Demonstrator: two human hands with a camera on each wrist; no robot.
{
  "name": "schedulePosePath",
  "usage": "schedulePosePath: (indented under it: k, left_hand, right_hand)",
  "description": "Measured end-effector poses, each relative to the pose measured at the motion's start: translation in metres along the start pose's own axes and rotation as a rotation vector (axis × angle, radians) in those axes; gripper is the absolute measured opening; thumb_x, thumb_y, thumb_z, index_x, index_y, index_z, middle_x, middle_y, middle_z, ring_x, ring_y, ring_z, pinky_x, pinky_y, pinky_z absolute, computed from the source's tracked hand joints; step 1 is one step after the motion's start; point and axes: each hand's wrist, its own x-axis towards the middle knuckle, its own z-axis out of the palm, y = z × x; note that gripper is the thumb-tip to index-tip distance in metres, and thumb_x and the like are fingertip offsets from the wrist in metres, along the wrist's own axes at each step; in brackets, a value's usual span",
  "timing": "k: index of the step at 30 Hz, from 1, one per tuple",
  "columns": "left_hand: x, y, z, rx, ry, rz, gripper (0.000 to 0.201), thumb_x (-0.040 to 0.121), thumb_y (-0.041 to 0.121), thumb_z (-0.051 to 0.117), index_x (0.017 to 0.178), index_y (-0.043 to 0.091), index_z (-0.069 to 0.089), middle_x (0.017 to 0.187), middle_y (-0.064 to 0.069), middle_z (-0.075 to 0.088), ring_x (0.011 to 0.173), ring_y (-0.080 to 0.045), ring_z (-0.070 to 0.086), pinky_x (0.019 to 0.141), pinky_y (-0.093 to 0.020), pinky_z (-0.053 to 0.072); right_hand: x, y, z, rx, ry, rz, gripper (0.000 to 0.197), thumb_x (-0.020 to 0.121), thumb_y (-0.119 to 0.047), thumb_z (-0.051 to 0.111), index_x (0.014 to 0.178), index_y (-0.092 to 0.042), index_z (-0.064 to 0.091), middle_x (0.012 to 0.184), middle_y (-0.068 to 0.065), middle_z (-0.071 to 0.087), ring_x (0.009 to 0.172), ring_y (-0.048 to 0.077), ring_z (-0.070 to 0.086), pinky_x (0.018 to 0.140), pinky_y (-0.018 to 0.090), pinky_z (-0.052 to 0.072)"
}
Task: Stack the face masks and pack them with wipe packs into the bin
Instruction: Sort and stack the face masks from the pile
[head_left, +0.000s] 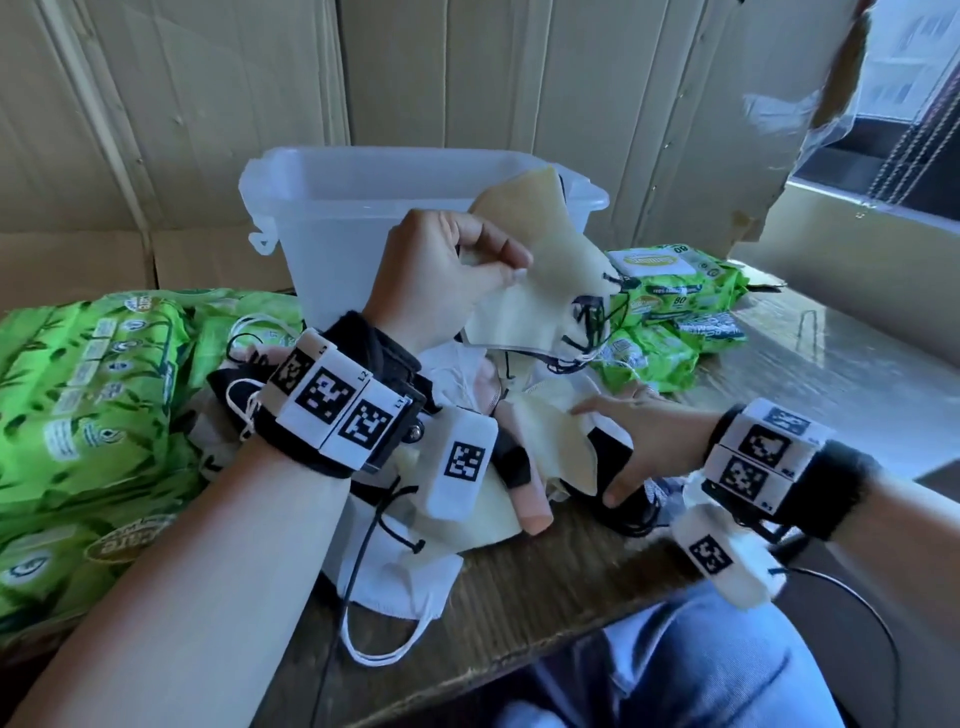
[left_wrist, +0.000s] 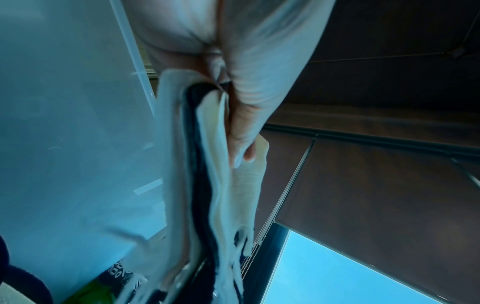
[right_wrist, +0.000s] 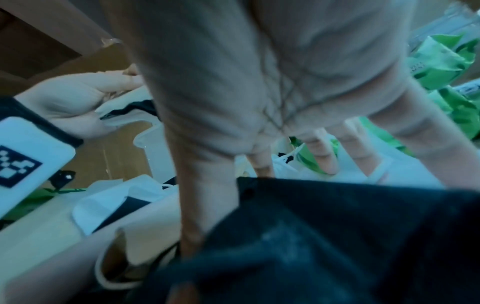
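My left hand is raised in front of the translucent bin and pinches a small stack of face masks, cream ones with a dark one between. In the left wrist view the thumb presses the stacked masks against the fingers, ear loops dangling. My right hand lies low over the loose mask pile on the table, fingers spread and straight, touching a cream mask. In the right wrist view the right hand's fingers reach down beside a black mask.
Small green wipe packs lie right of the bin, also seen in the right wrist view. A large green multipack fills the table's left side. Cardboard walls stand behind. The wooden table edge is near my knees.
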Motion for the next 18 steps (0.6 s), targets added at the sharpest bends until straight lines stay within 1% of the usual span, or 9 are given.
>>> schedulePosePath:
  k: [2, 6, 8, 11, 12, 13, 15, 17, 18]
  left_hand:
    - [0.0, 0.001, -0.002, 0.003, 0.013, -0.002, 0.027, 0.075, 0.008, 0.076, 0.063, 0.03, 0.066, 0.054, 0.03, 0.06, 0.061, 0.015, 0.057, 0.067, -0.003, 0.039]
    - [-0.001, 0.003, -0.002, 0.014, 0.014, 0.001, 0.026, 0.074, 0.01, 0.077, 0.065, 0.032, 0.067, 0.062, 0.027, 0.063, 0.066, 0.013, 0.059, 0.074, -0.008, 0.044]
    - [-0.002, 0.004, -0.001, 0.018, 0.011, 0.003, 0.025, 0.075, 0.009, 0.076, 0.066, 0.03, 0.067, 0.069, 0.023, 0.064, 0.064, 0.015, 0.058, 0.069, -0.004, 0.041]
    - [-0.002, 0.002, -0.001, 0.027, 0.02, -0.005, 0.023, 0.077, 0.009, 0.075, 0.069, 0.029, 0.067, 0.074, 0.017, 0.066, 0.067, 0.014, 0.059, 0.069, 0.0, 0.038]
    - [-0.002, 0.001, -0.002, 0.036, 0.029, -0.017, 0.022, 0.078, 0.009, 0.073, 0.071, 0.029, 0.068, 0.076, 0.015, 0.067, 0.07, 0.012, 0.059, 0.069, 0.001, 0.038]
    - [-0.001, 0.0, -0.002, 0.044, 0.037, -0.035, 0.02, 0.08, 0.009, 0.072, 0.073, 0.027, 0.069, 0.079, 0.013, 0.068, 0.071, 0.01, 0.06, 0.069, 0.001, 0.039]
    - [0.0, -0.002, -0.004, 0.055, 0.055, -0.068, 0.015, 0.082, 0.008, 0.069, 0.081, 0.022, 0.071, 0.081, 0.017, 0.065, 0.071, 0.015, 0.058, 0.067, 0.003, 0.037]
    - [0.001, -0.002, -0.004, 0.076, 0.076, -0.066, 0.014, 0.084, 0.007, 0.067, 0.088, 0.02, 0.072, 0.083, 0.019, 0.064, 0.075, 0.022, 0.055, 0.066, 0.005, 0.034]
    - [0.0, -0.001, -0.003, 0.087, 0.086, -0.053, 0.014, 0.084, 0.008, 0.066, 0.089, 0.02, 0.072, 0.083, 0.02, 0.066, 0.067, 0.021, 0.048, 0.064, 0.003, 0.034]
  right_hand:
    - [0.0, -0.005, -0.004, -0.075, 0.011, 0.017, 0.09, 0.067, -0.036, 0.08, 0.141, -0.025, 0.028, 0.136, 0.008, 0.044, 0.12, 0.023, 0.042, 0.094, 0.031, 0.039]
    - [0.0, -0.013, -0.009, -0.201, 0.064, 0.095, 0.061, 0.072, -0.024, 0.077, 0.126, -0.015, 0.05, 0.12, 0.01, 0.057, 0.108, 0.024, 0.053, 0.074, 0.024, 0.038]
    - [0.002, -0.014, -0.007, -0.214, 0.125, 0.088, 0.042, 0.078, -0.016, 0.07, 0.118, -0.01, 0.057, 0.115, 0.01, 0.062, 0.099, 0.023, 0.057, 0.072, 0.022, 0.038]
    - [-0.001, -0.01, -0.01, -0.226, 0.167, 0.061, 0.03, 0.082, -0.01, 0.062, 0.112, -0.007, 0.061, 0.109, 0.01, 0.065, 0.1, 0.026, 0.06, 0.076, 0.025, 0.043]
    - [-0.003, -0.005, -0.014, -0.187, 0.197, 0.066, 0.027, 0.082, -0.009, 0.061, 0.109, -0.007, 0.062, 0.105, 0.01, 0.066, 0.097, 0.026, 0.061, 0.075, 0.027, 0.045]
    - [-0.008, 0.0, -0.022, -0.118, 0.254, 0.076, 0.022, 0.08, -0.007, 0.062, 0.102, -0.008, 0.062, 0.099, 0.009, 0.066, 0.091, 0.025, 0.061, 0.07, 0.027, 0.046]
    - [-0.018, 0.009, -0.042, 0.085, 0.414, 0.096, 0.02, 0.072, -0.004, 0.068, 0.084, -0.017, 0.059, 0.084, 0.007, 0.063, 0.077, 0.022, 0.057, 0.06, 0.025, 0.044]
    - [-0.028, 0.014, -0.061, 0.344, 0.594, 0.112, 0.032, 0.066, -0.001, 0.073, 0.087, -0.021, 0.059, 0.081, 0.01, 0.061, 0.074, 0.023, 0.057, 0.065, 0.028, 0.048]
    - [-0.032, 0.014, -0.069, 0.452, 0.698, 0.118, 0.037, 0.066, -0.002, 0.074, 0.095, -0.018, 0.06, 0.082, 0.013, 0.061, 0.075, 0.023, 0.057, 0.068, 0.031, 0.049]
